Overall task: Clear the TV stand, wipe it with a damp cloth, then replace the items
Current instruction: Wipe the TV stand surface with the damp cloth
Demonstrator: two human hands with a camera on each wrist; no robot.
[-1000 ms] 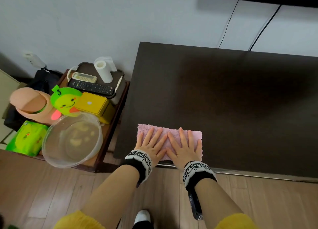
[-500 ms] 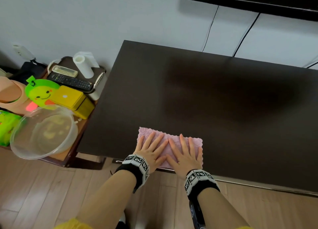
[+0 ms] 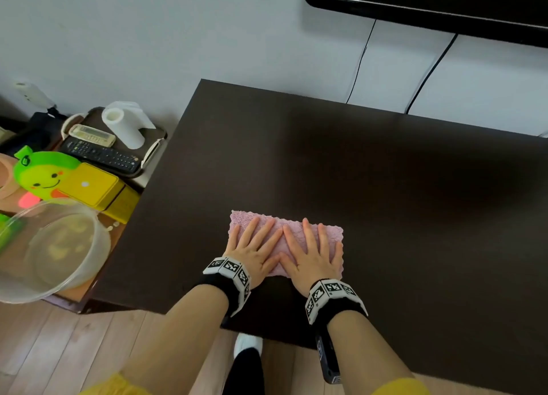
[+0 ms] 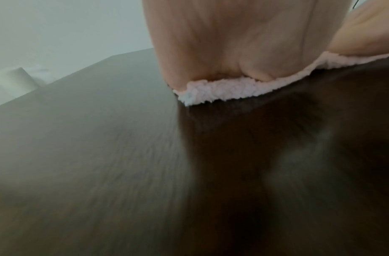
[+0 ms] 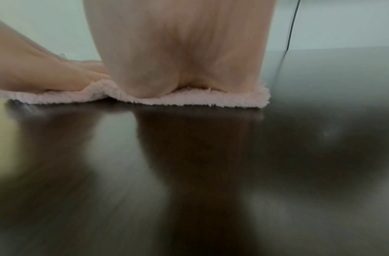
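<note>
A folded pink cloth [image 3: 335,234] lies flat on the dark brown TV stand top [image 3: 385,187], a short way in from its front edge. My left hand [image 3: 255,246] presses on the cloth's left half with straight, spread fingers. Beside it my right hand [image 3: 311,252] presses flat on the right half. The left wrist view shows the heel of the left hand [image 4: 232,52] on the cloth's fluffy edge [image 4: 222,91]. Seen from the right wrist, the right palm [image 5: 182,57] bears down on the cloth [image 5: 200,98].
A low side table to the left holds a clear plastic bowl [image 3: 50,246], a yellow box [image 3: 98,187], a green smiling toy [image 3: 44,172], and a tray [image 3: 154,148] with two remotes and a paper roll [image 3: 124,124]. A black TV [image 3: 430,3] hangs above; two cables run down the wall.
Both hands have pushed the cloth away from the stand's front edge, further onto the top. The head view has shifted, so the side table sits further left.
</note>
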